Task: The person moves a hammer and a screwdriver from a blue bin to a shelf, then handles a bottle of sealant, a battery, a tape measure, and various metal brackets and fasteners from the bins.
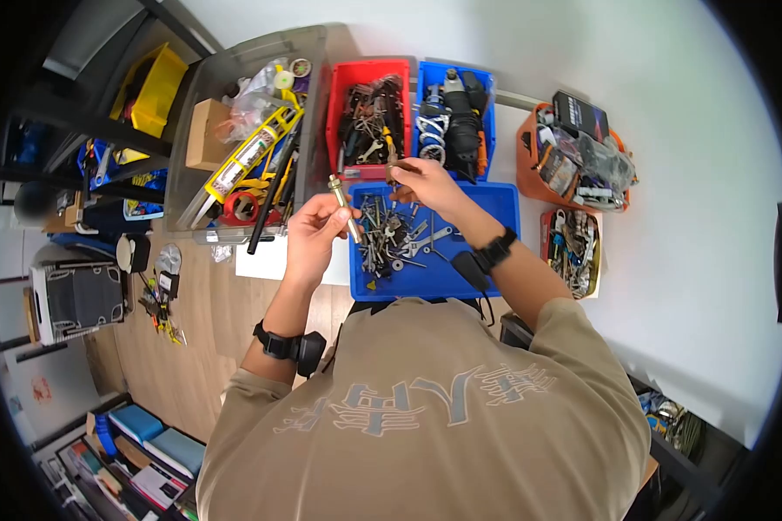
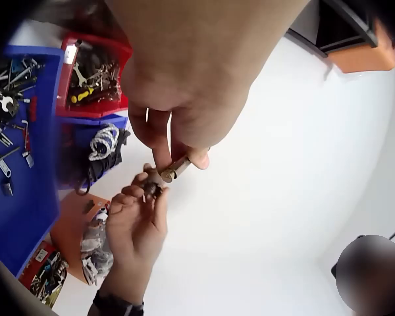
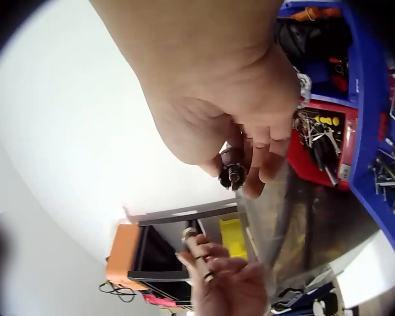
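My left hand (image 1: 311, 239) pinches a brass-coloured expansion anchor bolt (image 1: 338, 192) between thumb and fingers, nut end up and tilted. Level with it to the right, my right hand (image 1: 430, 185) grips a small dark hole saw (image 3: 232, 172); the right wrist view shows its toothed rim and a centre bit. The two pieces are apart, both held above a blue tray (image 1: 487, 230). Loose bolts and screws (image 1: 375, 239) lie in that tray, with an adjustable wrench (image 1: 433, 240) among them.
Behind the tray stand a red bin (image 1: 333, 130) of hand tools and a blue bin (image 1: 493, 130) with a power tool and white rope. A large clear box (image 1: 313, 65) holds a caulking gun (image 1: 252, 158). Orange (image 1: 530, 165) and red boxes of parts sit on the right.
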### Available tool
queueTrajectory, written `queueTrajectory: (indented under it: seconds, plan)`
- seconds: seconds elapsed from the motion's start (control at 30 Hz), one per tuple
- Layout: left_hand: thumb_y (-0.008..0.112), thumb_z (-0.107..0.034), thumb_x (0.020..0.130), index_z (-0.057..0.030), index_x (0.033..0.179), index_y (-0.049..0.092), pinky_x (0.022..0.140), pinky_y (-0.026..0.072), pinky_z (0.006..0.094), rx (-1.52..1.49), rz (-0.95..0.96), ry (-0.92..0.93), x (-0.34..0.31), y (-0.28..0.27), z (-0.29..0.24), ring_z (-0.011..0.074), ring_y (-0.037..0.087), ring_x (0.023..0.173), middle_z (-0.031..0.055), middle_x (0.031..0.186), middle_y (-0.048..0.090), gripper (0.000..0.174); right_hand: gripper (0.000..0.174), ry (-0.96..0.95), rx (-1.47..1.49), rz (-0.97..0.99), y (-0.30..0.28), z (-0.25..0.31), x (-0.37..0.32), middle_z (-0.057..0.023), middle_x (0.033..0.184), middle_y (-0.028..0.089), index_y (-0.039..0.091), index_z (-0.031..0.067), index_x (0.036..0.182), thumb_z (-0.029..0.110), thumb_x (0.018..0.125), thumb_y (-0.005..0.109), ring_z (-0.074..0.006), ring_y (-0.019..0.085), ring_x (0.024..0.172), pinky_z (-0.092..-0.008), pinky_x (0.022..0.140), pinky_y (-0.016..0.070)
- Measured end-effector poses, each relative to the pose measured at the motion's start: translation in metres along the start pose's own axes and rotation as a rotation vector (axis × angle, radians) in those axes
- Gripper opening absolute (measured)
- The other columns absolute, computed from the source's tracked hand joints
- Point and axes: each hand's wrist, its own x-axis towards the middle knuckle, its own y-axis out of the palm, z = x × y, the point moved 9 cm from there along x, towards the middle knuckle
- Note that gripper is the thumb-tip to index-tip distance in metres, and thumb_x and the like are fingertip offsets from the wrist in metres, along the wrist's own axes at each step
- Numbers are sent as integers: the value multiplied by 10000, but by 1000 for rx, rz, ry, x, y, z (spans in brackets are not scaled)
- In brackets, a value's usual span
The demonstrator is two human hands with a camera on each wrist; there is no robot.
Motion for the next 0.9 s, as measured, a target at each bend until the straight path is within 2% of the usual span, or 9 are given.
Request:
queueTrajectory:
  seconds: [0.13, 0.23, 0.3, 0.33, 0.43, 0.57, 0.7, 0.8, 0.9]
  plan:
    - [672, -210, 999, 1, 1171, 629, 711, 545, 272, 48, -128, 21, -24, -40, -1, 159, 701, 791, 79, 957, 716, 276, 301, 107, -157, -83, -12, -67, 119, -74, 976, 690, 628, -29, 1188, 221, 1021, 629, -172, 712, 807, -306, 654, 566]
    - [684, -210, 991, 0, 1163, 636, 701, 524, 259, 56, -211, -12, -47, -55, -3, 162, 706, 788, 85, 956, 719, 275, 297, -28, -180, -160, -15, -41, 174, -57, 995, 683, 615, -30, 1192, 206, 1013, 628, -152, 698, 825, -327, 660, 568]
    - [704, -212, 978, -5, 1142, 648, 688, 508, 254, 52, -266, -31, -58, -63, 1, 166, 706, 774, 88, 954, 725, 270, 367, -248, -368, -151, -11, -8, 199, -143, 1025, 742, 614, -52, 1230, 193, 958, 640, -244, 729, 905, -392, 799, 568]
    - [722, -207, 966, -9, 1132, 655, 680, 501, 253, 36, -284, -46, -63, -66, 3, 171, 713, 773, 90, 954, 728, 267, 502, -386, -557, -332, -16, 12, 196, -196, 1168, 720, 551, -31, 1346, 237, 934, 650, -335, 691, 1092, -408, 950, 524]
    - [730, -199, 960, -11, 1132, 656, 679, 502, 257, 32, -308, -55, -68, -71, 10, 176, 722, 791, 90, 959, 730, 265, 528, -246, -698, -381, -22, 7, 201, -238, 1215, 691, 553, 12, 1375, 265, 924, 661, -376, 656, 1157, -406, 993, 502]
    - [721, -197, 972, -12, 1137, 638, 692, 508, 253, 55, -281, -58, -58, -67, 11, 180, 742, 804, 88, 993, 751, 261, 331, -65, -443, 86, 26, -14, 125, -129, 1067, 734, 649, 6, 1241, 200, 973, 646, -206, 704, 971, -355, 858, 546]
    - [712, -165, 975, -7, 1142, 631, 720, 525, 257, 13, -166, -69, -32, -36, 10, 165, 735, 841, 96, 1013, 753, 244, 310, -226, -443, 375, 64, 3, 15, -95, 1023, 723, 627, -19, 1220, 226, 1033, 600, -164, 691, 920, -317, 808, 546]
    - [713, -131, 968, 0, 1107, 627, 761, 538, 269, -77, -12, 48, -8, 5, 0, 130, 688, 940, 99, 1010, 750, 210, 357, -81, -157, 479, 67, 24, -61, -81, 1009, 711, 576, -27, 1263, 272, 1071, 551, -148, 692, 931, -308, 801, 542]
    - [711, -73, 956, 12, 1110, 620, 855, 547, 307, -128, 74, 102, 8, 50, -9, 162, 701, 971, 107, 1007, 750, 198, 349, -179, -143, 312, 37, 40, -103, -62, 961, 704, 605, -17, 1227, 236, 999, 681, -110, 664, 858, -278, 743, 528]
